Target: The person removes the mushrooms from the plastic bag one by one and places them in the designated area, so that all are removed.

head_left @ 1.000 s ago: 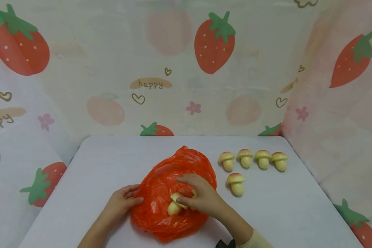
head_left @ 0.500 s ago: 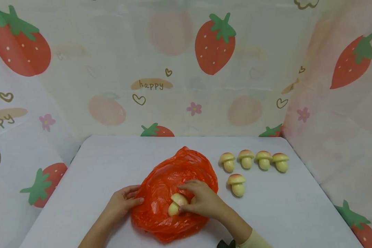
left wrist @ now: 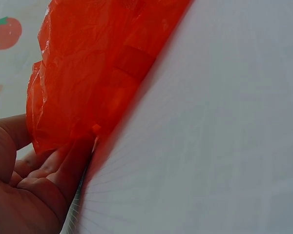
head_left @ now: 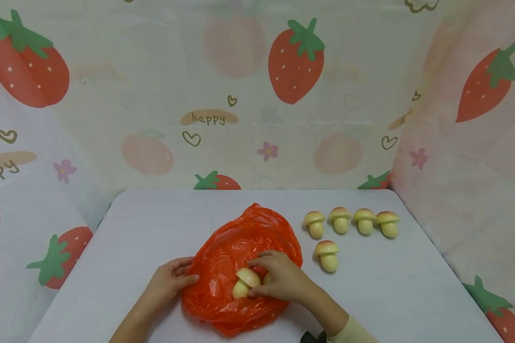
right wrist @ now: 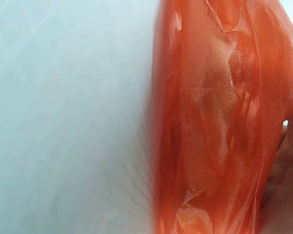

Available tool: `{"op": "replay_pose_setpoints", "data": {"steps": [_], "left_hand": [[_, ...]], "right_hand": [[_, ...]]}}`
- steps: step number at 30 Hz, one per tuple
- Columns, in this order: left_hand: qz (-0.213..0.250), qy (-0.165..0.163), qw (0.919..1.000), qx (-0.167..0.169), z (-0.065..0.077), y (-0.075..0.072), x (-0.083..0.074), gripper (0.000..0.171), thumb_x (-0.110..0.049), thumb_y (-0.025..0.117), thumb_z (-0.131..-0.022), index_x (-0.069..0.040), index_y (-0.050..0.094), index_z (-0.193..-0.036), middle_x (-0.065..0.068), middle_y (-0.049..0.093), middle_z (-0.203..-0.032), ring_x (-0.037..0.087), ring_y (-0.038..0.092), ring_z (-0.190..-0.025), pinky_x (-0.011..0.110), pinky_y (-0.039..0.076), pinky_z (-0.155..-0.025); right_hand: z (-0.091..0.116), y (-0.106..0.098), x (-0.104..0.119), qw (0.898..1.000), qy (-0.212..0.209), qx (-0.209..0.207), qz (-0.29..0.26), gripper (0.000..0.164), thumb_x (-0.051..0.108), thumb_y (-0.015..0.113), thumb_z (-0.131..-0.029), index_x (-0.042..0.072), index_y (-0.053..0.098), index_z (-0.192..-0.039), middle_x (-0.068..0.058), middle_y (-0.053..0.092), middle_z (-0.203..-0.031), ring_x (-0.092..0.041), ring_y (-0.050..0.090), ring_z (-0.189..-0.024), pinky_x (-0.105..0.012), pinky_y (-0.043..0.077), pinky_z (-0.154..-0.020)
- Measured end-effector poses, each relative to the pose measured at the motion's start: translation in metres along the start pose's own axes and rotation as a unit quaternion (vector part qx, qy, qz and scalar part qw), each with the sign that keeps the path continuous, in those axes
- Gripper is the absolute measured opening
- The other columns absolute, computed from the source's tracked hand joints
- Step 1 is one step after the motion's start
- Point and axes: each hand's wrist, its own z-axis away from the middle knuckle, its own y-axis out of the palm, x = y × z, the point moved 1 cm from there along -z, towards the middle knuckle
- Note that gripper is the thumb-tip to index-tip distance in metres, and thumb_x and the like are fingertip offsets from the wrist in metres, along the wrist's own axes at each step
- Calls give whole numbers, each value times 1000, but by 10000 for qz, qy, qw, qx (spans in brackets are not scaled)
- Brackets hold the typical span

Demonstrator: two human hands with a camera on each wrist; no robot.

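A crumpled red plastic bag [head_left: 223,247] stands with its mouth spread on the white table. My left hand [head_left: 170,280] pinches its left rim, thumb on the inside and fingers on the outside; in the left wrist view, the left hand [left wrist: 44,180] has the film between thumb and fingers. My right hand [head_left: 283,278] reaches into the bag with fingers loosely extended. Its thumb tip is right at a yellow toy mushroom [head_left: 246,281] lying inside. Part of another mushroom [head_left: 267,278] shows between thumb and fingers. The right wrist view has mostly the bag's outer side [right wrist: 215,122].
Right of the bag, several toy mushrooms [head_left: 340,220] form a row at the back of the white table [head_left: 154,209]. One mushroom [head_left: 327,256] lies in front of them. A strawberry-print curtain [head_left: 236,95] surrounds the table's back and sides.
My right hand has come off the mushroom's cap and shifted slightly right and down; that mushroom now lies in the bag with its cap uncovered. The left hand has stayed at the rim.
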Motion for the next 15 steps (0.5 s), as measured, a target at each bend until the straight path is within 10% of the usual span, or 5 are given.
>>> {"op": "replay_pose_setpoints", "data": {"steps": [15], "left_hand": [[25, -87, 9999, -118, -2, 1, 0, 60, -16, 83, -87, -1, 59, -139, 18, 69, -130, 26, 68, -116, 38, 60, -92]], "right_hand": [[-2, 3, -1, 9999, -106, -122, -13, 53, 52, 82, -83, 27, 70, -128, 18, 68, -120, -13, 56, -124, -46, 44, -110]]}}
